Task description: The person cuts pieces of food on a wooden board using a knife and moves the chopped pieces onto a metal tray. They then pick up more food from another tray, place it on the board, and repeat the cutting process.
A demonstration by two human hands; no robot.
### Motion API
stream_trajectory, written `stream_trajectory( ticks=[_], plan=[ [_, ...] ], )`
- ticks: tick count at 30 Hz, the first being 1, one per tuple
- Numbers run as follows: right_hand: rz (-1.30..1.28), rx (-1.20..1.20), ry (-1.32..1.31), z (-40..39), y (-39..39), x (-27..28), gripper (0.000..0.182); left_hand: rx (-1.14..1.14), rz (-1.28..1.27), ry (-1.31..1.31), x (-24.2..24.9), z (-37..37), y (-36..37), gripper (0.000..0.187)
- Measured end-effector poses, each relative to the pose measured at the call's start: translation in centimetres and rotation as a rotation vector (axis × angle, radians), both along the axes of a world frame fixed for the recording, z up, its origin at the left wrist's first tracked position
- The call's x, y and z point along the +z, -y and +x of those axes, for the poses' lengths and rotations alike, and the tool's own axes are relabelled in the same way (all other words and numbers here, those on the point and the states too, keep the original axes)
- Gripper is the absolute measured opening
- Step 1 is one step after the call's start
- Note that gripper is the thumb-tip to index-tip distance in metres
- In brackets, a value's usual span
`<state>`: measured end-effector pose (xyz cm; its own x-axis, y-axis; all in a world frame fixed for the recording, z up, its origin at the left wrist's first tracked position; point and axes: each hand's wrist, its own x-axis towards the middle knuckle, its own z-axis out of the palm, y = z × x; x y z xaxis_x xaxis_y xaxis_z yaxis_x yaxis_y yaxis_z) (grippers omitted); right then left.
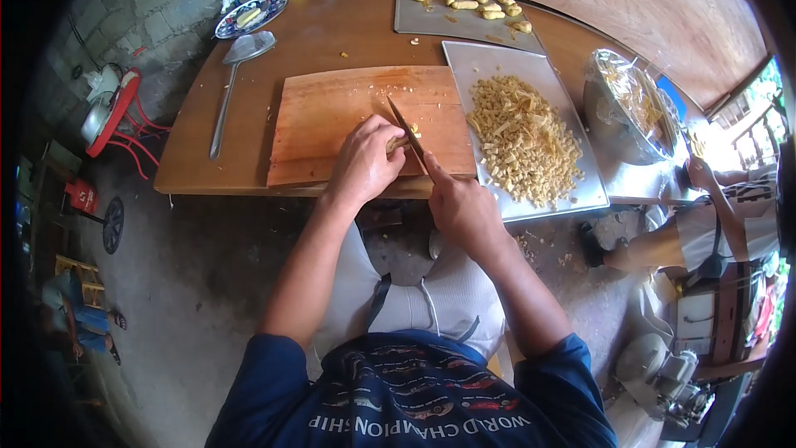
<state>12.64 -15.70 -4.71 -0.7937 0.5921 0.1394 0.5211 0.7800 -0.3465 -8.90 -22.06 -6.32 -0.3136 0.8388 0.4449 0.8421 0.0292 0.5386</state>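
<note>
My left hand (366,161) is closed on a yellowish, banana-like peeled piece (395,145) at the front of the wooden cutting board (319,123). Its fingers partly cover the piece. My right hand (466,209) grips a knife (405,125), index finger stretched along the back of the blade. The blade slants up and left, right beside the held piece and close to my left fingertips. Small cut bits (414,129) lie on the board by the blade. To the right, a metal tray (458,56) bears a large heap of diced yellow pieces (524,137).
A second tray (410,19) with several whole yellowish pieces (466,4) lies at the back. A plastic-covered metal bowl (604,108) stands at right. At left are a long-handled strainer (225,108) and a patterned plate (278,8). Another person's arm (720,185) shows at far right.
</note>
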Motion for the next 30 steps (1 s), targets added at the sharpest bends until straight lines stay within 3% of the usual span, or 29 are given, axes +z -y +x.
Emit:
stream_trajectory(
  ticks=[3,5,9,15,21,30],
  plan=[
    [-0.029,0.023,-0.163,1.2,0.2,0.5,0.062,-0.024,0.029,0.021,-0.4,-0.3,0.1,0.025],
    [-0.06,-0.057,0.004,2.3,1.2,2.7,0.062,-0.027,0.033,0.065,0.1,-0.2,0.1,0.024],
    [-0.043,0.027,-0.066,4.4,2.4,3.4,0.062,-0.014,0.056,0.11,-0.2,-0.2,0.1,0.021],
    [-0.051,0.05,0.031,4.3,3.2,3.6,0.065,0.001,0.127,-0.033,-0.1,-0.3,0.2,0.018],
    [-0.043,0.016,0.168,0.6,1.8,2.2,0.069,0.017,0.074,0.005,-0.1,-0.7,0.3,0.02],
    [-0.014,0.061,-0.105,-0.9,-0.9,0.2,0.06,-0.018,0.094,-0.01,0.2,-0.9,0.7,0.021]
  ],
)
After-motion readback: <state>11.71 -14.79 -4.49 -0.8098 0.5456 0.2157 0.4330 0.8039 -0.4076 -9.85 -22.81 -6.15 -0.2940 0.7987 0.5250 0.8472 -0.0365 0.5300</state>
